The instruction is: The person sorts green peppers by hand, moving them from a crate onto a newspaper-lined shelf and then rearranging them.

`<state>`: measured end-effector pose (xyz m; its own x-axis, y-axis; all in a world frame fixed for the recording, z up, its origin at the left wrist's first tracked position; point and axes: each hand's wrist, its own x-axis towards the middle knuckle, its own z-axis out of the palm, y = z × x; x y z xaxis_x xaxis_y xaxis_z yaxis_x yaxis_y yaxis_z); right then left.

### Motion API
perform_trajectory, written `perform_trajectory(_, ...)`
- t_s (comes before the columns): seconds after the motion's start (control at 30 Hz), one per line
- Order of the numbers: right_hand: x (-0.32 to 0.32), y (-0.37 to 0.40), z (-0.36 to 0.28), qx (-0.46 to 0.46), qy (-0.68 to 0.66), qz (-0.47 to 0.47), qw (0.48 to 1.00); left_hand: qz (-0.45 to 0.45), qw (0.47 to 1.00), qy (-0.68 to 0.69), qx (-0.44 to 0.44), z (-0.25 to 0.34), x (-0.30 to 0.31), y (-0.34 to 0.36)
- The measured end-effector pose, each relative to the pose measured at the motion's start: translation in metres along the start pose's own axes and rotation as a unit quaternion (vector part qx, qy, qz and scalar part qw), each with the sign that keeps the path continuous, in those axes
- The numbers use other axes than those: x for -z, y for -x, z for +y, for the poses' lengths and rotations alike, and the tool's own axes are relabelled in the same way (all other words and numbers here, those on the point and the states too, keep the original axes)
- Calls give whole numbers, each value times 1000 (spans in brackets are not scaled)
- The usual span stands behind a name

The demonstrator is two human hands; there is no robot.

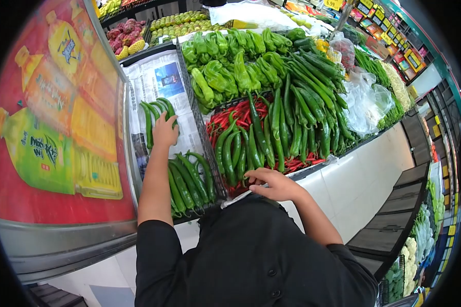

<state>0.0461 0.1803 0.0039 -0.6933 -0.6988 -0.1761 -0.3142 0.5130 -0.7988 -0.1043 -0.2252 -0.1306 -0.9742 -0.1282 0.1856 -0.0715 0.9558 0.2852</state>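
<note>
My left hand [165, 130] reaches over the newspaper-lined crate, its fingers on a small group of long green peppers [148, 125]. Nearer to me in the same crate lies a row of long green peppers [186, 180]. My right hand [272, 183] is at the front edge of the neighbouring crate, fingers bent, beside curved green peppers [233, 153] and red chillies [224, 118]. Whether its fingertips hold anything is too small to tell. The newspaper [161, 84] shows behind my left hand.
Light green peppers [235, 69] fill the crate behind, and a heap of long dark green peppers [307, 110] lies to the right. Plastic bags [366, 100] rest on greens further right. A drink-poster panel [61, 112] stands close on the left.
</note>
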Motion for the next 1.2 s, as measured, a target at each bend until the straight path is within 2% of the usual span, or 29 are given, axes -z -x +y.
perform_trajectory(0.23,-7,1,4,0,-14,18,1000,-79,997,-10,2,-6,21,-12)
perform_trajectory(0.6,4,4,12,26,-16,22,999,-62,998,13,-20,-17,9,-20)
perform_trajectory(0.67,24,5,7,15,12,126,992,-91,995,-33,4,2,26,-19)
perform_trajectory(0.73,48,-1,20,54,63,298,951,-16,999,36,16,16,39,-23)
perform_trajectory(0.8,77,-3,21,-11,67,404,912,112,979,168,-11,26,51,-33)
perform_trajectory(0.83,89,-6,20,-25,55,436,898,173,956,234,-23,37,65,-33)
perform_trajectory(0.87,99,-10,22,-39,44,466,883,194,939,285,-21,48,76,-27)
perform_trajectory(0.93,105,-24,31,-120,120,417,893,234,892,386,-14,110,115,9)
perform_trajectory(1.0,100,-43,34,-197,223,336,894,224,867,430,-114,148,120,38)
perform_trajectory(1.03,89,-55,44,-223,246,336,881,181,863,450,-143,163,120,51)
perform_trajectory(1.07,79,-64,54,-211,268,345,874,138,856,468,-170,176,119,64)
perform_trajectory(1.13,70,-75,55,-201,261,362,872,58,868,470,-149,189,108,86)
perform_trajectory(1.2,71,-80,62,-203,240,372,873,5,851,502,-154,190,93,98)
